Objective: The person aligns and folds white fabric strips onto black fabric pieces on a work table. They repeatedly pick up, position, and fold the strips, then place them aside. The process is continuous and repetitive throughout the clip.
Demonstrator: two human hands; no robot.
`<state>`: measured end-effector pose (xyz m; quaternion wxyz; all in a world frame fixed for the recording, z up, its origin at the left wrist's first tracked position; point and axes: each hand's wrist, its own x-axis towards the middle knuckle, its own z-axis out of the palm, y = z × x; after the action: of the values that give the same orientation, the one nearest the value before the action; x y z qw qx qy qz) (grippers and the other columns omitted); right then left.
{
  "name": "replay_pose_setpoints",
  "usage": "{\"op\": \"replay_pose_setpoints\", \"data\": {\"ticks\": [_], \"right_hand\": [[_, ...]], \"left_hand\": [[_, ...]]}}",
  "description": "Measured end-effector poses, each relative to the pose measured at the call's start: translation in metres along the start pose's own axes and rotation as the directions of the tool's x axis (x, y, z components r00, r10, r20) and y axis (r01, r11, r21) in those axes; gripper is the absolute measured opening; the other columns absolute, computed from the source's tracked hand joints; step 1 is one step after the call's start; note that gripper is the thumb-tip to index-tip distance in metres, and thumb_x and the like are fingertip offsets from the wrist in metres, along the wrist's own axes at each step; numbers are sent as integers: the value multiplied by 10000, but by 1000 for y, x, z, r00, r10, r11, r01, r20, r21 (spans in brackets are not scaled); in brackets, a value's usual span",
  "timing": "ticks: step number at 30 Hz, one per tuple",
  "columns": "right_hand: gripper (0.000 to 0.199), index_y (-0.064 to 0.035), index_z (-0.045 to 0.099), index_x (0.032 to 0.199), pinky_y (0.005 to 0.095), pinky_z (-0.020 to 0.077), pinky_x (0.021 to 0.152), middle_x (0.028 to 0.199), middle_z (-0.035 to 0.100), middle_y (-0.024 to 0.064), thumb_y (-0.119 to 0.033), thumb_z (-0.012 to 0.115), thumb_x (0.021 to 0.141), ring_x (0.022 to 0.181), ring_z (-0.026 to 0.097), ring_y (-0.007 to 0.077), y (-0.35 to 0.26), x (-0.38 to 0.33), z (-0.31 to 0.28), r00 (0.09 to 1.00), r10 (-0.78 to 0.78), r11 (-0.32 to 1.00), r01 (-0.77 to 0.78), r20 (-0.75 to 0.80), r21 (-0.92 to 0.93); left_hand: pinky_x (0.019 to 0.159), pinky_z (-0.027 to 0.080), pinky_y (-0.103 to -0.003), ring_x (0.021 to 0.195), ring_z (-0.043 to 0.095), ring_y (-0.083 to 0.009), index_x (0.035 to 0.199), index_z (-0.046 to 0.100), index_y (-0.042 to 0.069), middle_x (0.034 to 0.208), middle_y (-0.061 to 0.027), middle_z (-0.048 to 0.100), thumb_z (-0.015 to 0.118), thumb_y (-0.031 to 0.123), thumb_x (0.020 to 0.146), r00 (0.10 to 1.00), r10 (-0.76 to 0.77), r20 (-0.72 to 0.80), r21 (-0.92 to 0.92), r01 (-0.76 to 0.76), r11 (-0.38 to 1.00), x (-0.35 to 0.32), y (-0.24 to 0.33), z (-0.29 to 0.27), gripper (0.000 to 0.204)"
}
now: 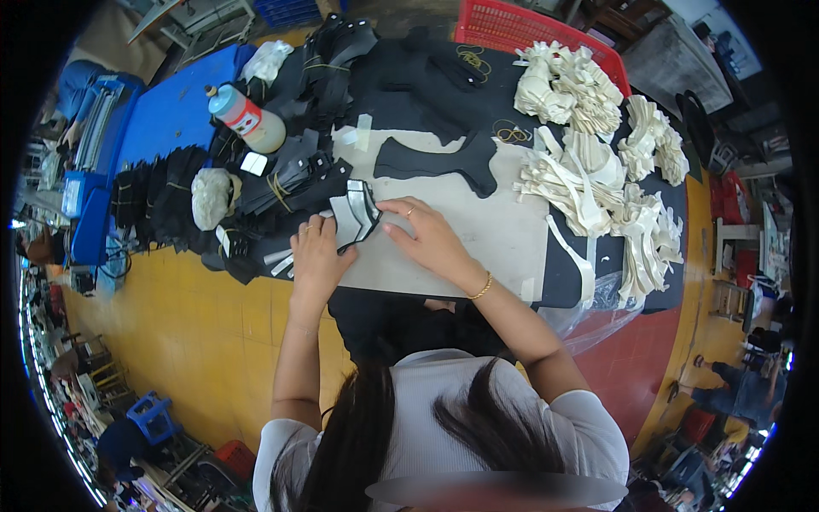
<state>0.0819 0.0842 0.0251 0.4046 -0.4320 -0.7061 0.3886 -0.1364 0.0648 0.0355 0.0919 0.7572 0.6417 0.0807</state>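
A small stack of curved grey and black cut pieces (348,220) lies at the left part of a pale board (465,226). My left hand (316,254) closes on the stack's near left side, its fingers bent and its thumb along the lower edge. At the stack's right edge, my right hand (431,239) has its fingers stretched out and the thumb apart, the fingertips touching or very near the pieces. Beyond the hands, a single black fabric piece (439,166) with flared ends lies flat on the board. What lies beneath my left fingers is hidden.
Bundles of black pieces (294,175) and a bottle (247,119) with a blue top lie to the left. Cream fabric bundles (580,179) cover the right side. A red crate (546,34) stands at the back. Clear plastic (589,320) hangs over the near right edge.
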Motion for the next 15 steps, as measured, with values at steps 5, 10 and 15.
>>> {"op": "replay_pose_setpoints", "data": {"ticks": [5, 10, 15], "right_hand": [[190, -27, 702, 1050, 406, 472, 944, 1075, 671, 142, -114, 669, 883, 1045, 619, 342, 20, 36, -59, 985, -80, 972, 43, -153, -229], [191, -34, 726, 1027, 421, 497, 927, 1048, 670, 157, -111, 685, 856, 1036, 628, 349, 66, 128, -118, 956, -160, 853, 8, -247, -521], [246, -35, 727, 1060, 437, 503, 955, 1108, 656, 175, -186, 684, 871, 1077, 626, 367, 116, 229, -133, 972, -47, 742, -122, -232, -659]], "left_hand": [[1008, 387, -477, 1155, 509, -376, 1290, 537, -8, 1183, -174, 550, 801, 209, 741, 996, -57, 63, -28, 59, 998, 3, 1, -7, 647], [1033, 378, -500, 1193, 466, -413, 1266, 553, 17, 1226, -199, 518, 810, 147, 758, 971, -18, -237, -150, -18, 988, -18, 28, -11, 584], [1005, 415, -535, 1204, 475, -409, 1224, 615, 95, 1265, -175, 502, 790, 152, 794, 892, 246, -378, -342, -382, 859, -34, 81, 33, 468]]}}
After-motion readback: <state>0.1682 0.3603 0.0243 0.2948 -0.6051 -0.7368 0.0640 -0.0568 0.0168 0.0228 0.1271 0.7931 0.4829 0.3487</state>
